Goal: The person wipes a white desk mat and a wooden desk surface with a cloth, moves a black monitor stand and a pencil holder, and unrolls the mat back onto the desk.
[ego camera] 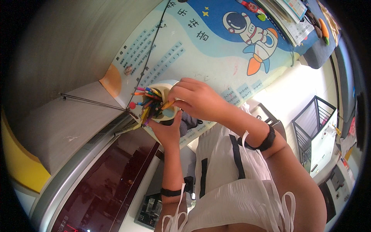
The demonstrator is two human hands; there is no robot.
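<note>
A pale pen cup (165, 116) packed with colored pencils (151, 97) stands on a table mat (197, 66) printed with letters, sums and an astronaut on a rocket. My left hand (168, 130) grips the cup's near side, thumb and fingers spread around it. Over the rim is my right hand (194, 97), its fingertips pinching a yellow-orange pencil (168, 104) whose lower end is inside the cup. A dark grey cloth-like item (188, 125) lies close behind my left hand, partly hidden.
A thin black cord (148, 58) crosses the mat beside the cup. Papers and books (285, 20) lie at the far right, with a carrot-shaped item (323, 30) near them. To the left is a glossy dark red appliance panel (116, 177). A black-framed rack (304, 124) stands at right.
</note>
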